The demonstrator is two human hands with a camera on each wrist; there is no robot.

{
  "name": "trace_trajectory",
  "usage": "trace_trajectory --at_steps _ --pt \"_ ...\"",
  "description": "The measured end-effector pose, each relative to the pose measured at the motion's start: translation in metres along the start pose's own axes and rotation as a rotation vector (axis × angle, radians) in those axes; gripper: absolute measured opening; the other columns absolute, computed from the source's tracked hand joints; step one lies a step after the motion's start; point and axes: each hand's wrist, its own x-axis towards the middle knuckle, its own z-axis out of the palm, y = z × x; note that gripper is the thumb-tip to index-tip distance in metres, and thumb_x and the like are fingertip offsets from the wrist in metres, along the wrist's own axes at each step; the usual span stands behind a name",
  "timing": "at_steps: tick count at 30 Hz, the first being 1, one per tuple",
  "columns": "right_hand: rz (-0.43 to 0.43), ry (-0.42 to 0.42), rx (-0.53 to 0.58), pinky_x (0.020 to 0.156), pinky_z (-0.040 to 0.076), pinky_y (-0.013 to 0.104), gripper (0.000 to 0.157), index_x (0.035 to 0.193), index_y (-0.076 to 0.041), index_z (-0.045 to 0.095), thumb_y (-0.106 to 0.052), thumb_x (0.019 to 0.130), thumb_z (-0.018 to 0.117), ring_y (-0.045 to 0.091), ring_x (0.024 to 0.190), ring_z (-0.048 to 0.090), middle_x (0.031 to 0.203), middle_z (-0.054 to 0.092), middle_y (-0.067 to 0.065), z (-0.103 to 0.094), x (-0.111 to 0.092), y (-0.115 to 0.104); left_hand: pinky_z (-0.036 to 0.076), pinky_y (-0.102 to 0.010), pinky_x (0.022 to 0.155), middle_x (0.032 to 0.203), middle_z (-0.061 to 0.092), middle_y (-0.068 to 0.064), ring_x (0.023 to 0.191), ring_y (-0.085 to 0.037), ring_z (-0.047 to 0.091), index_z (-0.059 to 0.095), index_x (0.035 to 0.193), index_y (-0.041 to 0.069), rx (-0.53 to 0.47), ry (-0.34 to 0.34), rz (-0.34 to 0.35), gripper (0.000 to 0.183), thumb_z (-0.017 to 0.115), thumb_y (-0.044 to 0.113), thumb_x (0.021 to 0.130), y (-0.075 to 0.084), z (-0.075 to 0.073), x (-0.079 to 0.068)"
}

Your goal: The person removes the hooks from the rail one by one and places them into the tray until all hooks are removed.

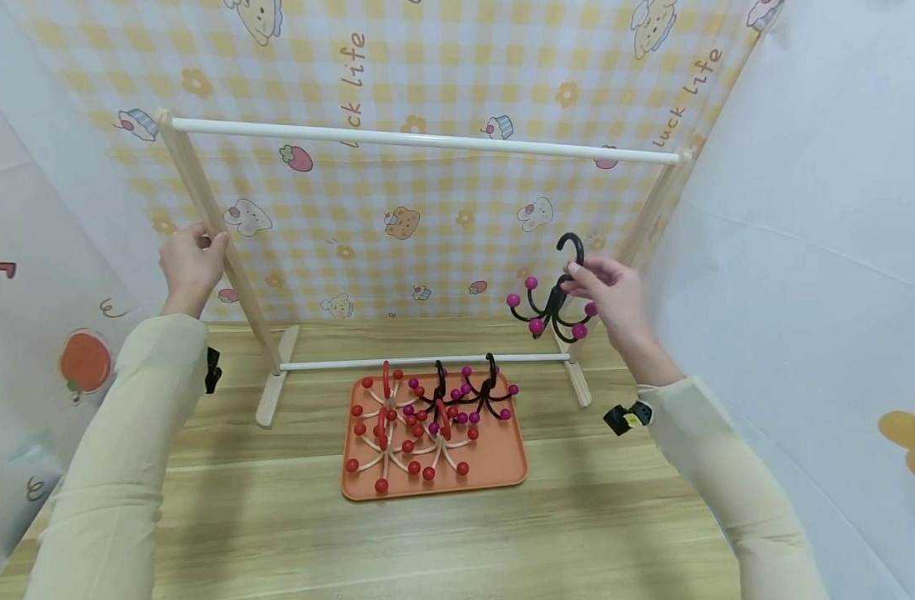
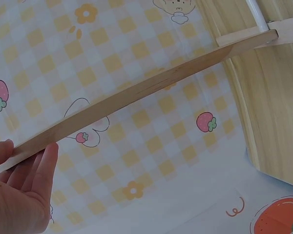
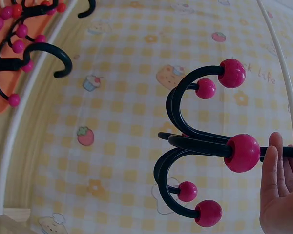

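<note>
My right hand pinches a black multi-arm hook hanger near the base of its curved top hook. Magenta balls cap the hanger's arms, and it hangs upright in the air in front of the rack's right post. In the right wrist view the hanger's arms fan out from the fingers. On the left, my left hand grips the wooden post of the rack between thumb and fingers; the left wrist view shows this post running away from the hand. A white bar spans the rack's top.
An orange tray on the wooden table carries several more hangers: pale ones with red hooks and balls, and black ones with magenta balls. Behind the tray runs the rack's lower white bar. A checked cloth hangs behind.
</note>
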Motion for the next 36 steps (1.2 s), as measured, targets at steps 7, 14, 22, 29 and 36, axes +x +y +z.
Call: trace_trajectory --at_steps 7,14,22,29,36 --pt "0.070 -0.056 -0.054 0.069 0.048 0.026 0.023 0.095 -0.002 0.061 -0.021 0.082 0.064 0.014 0.070 0.063 0.085 0.066 0.006 0.004 -0.015 0.010 0.022 -0.048 0.095 0.108 0.052 -0.031 0.112 -0.043 0.038 0.049 0.087 -0.008 -0.004 -0.004 -0.005 0.035 0.042 0.026 0.092 -0.002 0.001 0.000" --pt "0.090 -0.098 -0.124 0.064 0.048 0.028 0.025 0.096 0.000 0.061 -0.022 0.084 0.062 0.016 0.070 0.062 0.084 0.066 0.006 0.009 -0.028 0.023 0.021 -0.048 0.095 0.108 0.052 -0.031 0.112 -0.043 0.038 0.049 0.087 -0.008 -0.007 -0.008 -0.008 0.035 0.042 0.025 0.092 -0.002 0.001 0.000" --pt "0.155 -0.152 -0.154 0.067 0.048 0.032 0.036 0.102 0.009 0.055 -0.022 0.085 0.060 0.024 0.073 0.062 0.084 0.065 0.011 0.015 -0.044 0.036 0.021 -0.048 0.095 0.107 0.052 -0.031 0.111 -0.044 0.038 0.048 0.085 -0.008 -0.003 -0.004 0.007 0.035 0.042 0.025 0.092 -0.001 0.001 0.000" --pt "0.178 -0.186 -0.073 0.067 0.049 0.035 0.031 0.099 0.012 0.055 -0.015 0.084 0.060 0.024 0.070 0.062 0.086 0.064 0.016 0.020 -0.060 0.051 0.023 -0.048 0.094 0.107 0.052 -0.031 0.107 -0.044 0.042 0.049 0.086 -0.009 -0.006 -0.002 0.009 0.035 0.042 0.025 0.092 -0.001 0.000 0.000" --pt "0.225 -0.210 -0.087 0.070 0.048 0.042 0.025 0.096 0.007 0.059 -0.014 0.083 0.061 0.032 0.073 0.060 0.084 0.064 0.013 0.025 -0.071 0.063 0.022 -0.047 0.095 0.108 0.052 -0.031 0.110 -0.043 0.039 0.049 0.087 -0.009 -0.011 -0.005 0.003 0.036 0.042 0.026 0.092 -0.002 0.000 0.000"
